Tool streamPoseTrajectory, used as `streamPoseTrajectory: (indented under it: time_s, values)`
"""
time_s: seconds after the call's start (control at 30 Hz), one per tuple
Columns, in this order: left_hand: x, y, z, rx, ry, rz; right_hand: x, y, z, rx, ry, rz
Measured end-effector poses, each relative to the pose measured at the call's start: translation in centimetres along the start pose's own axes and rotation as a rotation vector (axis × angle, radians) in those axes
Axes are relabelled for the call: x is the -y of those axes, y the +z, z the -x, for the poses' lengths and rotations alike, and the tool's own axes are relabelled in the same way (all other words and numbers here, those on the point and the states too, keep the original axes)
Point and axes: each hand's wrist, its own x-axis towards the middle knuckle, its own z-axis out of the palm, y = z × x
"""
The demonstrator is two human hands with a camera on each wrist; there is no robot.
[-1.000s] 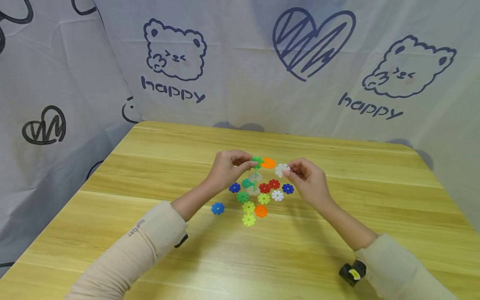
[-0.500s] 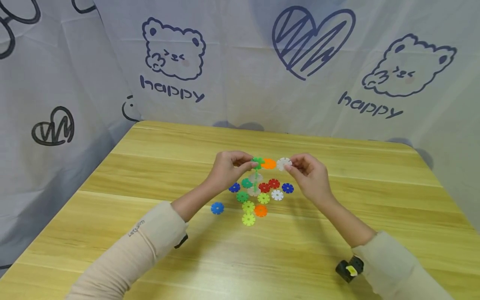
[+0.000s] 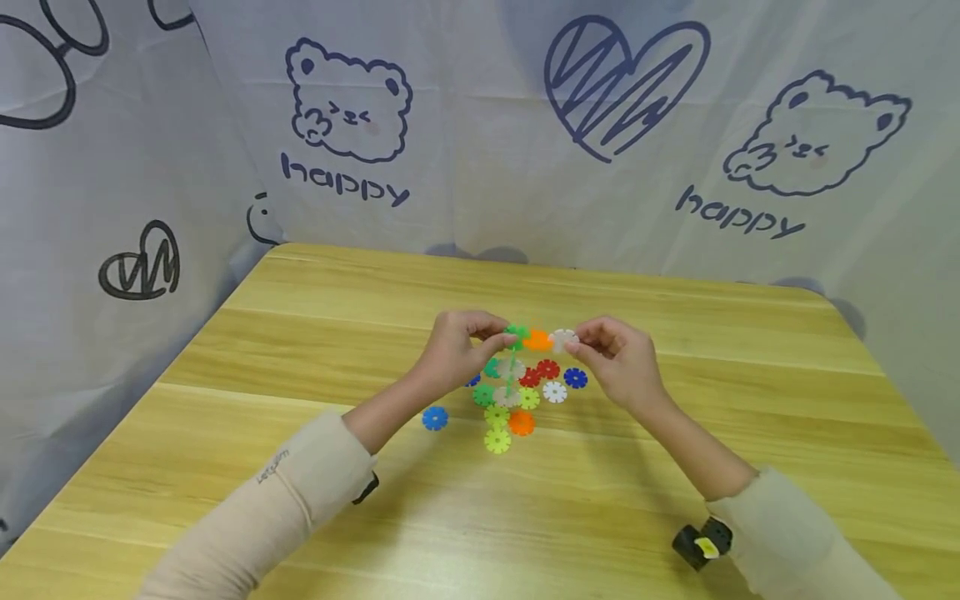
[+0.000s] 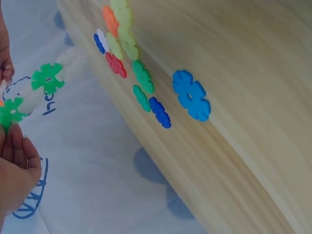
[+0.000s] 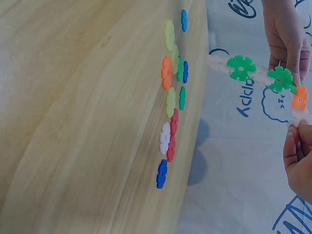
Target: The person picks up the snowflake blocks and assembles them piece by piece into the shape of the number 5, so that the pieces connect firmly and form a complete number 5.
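My left hand (image 3: 463, 350) pinches a green snowflake disc (image 3: 517, 336) at the top of a joined chain of plastic discs, held above the table. Below it hang whitish translucent discs (image 3: 512, 368) and another green disc (image 5: 241, 68). An orange disc (image 3: 537, 340) juts from the held green one toward the right. My right hand (image 3: 624, 367) pinches a whitish disc (image 3: 562, 340) by its outer edge, against the orange disc. Whether their slots interlock cannot be told. In the right wrist view, fingertips cover part of the whitish disc.
Loose discs lie on the wooden table (image 3: 637, 517) beneath the hands: light blue (image 3: 435, 418), dark blue (image 3: 576, 378), red (image 3: 548, 369), white (image 3: 555, 392), orange (image 3: 522, 423) and several yellow and green ones. A drawn-on white cloth (image 3: 480, 167) hangs behind.
My right hand has risen, then come down and left, bringing the whitish disc against the orange one. My left hand and the chain have sunk slightly toward the table.
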Motion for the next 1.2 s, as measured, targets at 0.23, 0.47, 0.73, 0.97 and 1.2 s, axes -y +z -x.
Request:
streamPoseTrajectory:
  time_s: [0.23,0.47,0.73,0.97,1.2]
  values:
    - [-0.3,0.2,0.2,-0.03,0.048,0.002,0.4,0.0,0.3,-0.009,-0.011,0.003]
    - [0.2,-0.1,0.1,-0.03,-0.008,0.014,0.4,0.1,-0.2,0.032,-0.019,-0.03]
    - [0.6,-0.5,-0.2,-0.048,-0.072,0.023,-0.4,-0.3,-0.7,0.072,0.005,-0.049]
    - [0.8,-0.9,-0.3,-0.063,-0.069,0.03,-1.5,-1.3,-1.0,0.048,0.057,-0.017]
    - [0.7,-1.2,-0.2,-0.057,-0.08,0.036,-3.0,-1.6,-1.1,0.016,0.127,-0.013]
